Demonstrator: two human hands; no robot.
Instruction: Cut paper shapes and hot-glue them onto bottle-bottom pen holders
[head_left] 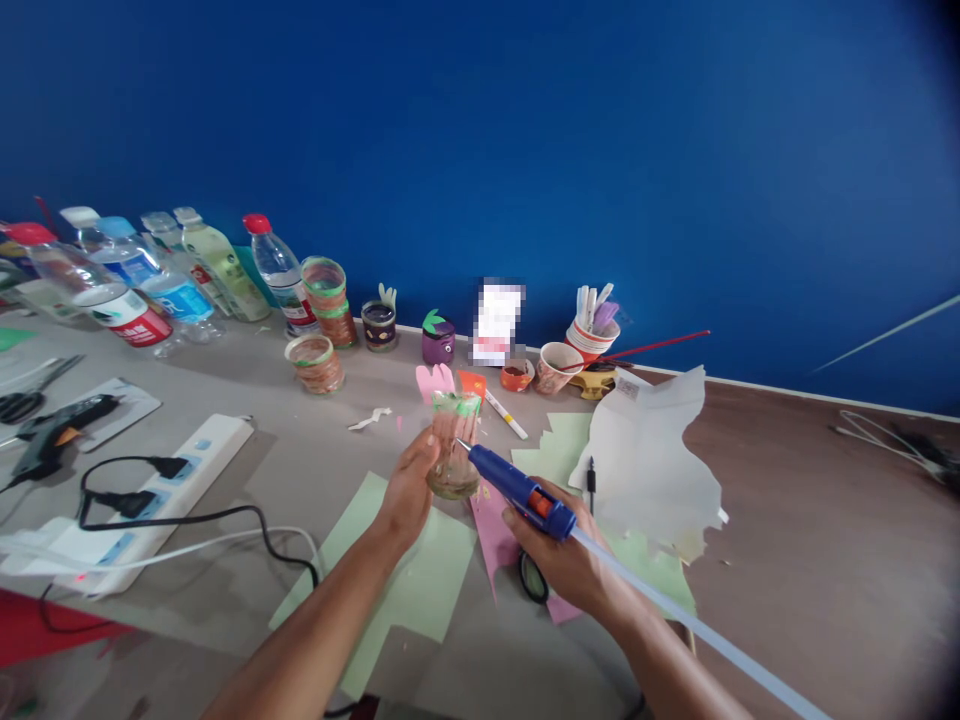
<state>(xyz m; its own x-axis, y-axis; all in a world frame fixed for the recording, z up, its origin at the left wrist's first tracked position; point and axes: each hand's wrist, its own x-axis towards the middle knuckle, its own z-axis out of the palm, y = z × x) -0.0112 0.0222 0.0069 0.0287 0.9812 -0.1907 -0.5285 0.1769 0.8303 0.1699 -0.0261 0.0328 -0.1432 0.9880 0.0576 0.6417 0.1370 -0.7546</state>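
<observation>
My left hand [409,495] is closed around the side of a clear plastic cup [454,470], which looks like a cut bottle piece with green and brownish paint near its rim. In my right hand [562,555] is a blue hot glue gun [510,480], its nozzle pointing at the cup's side; I cannot tell whether it touches. A long translucent glue stick [675,615] runs out of the gun's back. Beneath my hands lie green paper [427,580], pink paper [493,545] and scissors with a black handle [533,577].
Several plastic bottles [202,265] stand at the back left. A power strip [161,500] with cables and a black glue gun [56,440] lie left. Painted cups [315,363], a purple pot [438,343], a marker [507,414], paper cups [559,367] and white paper [652,450] lie beyond.
</observation>
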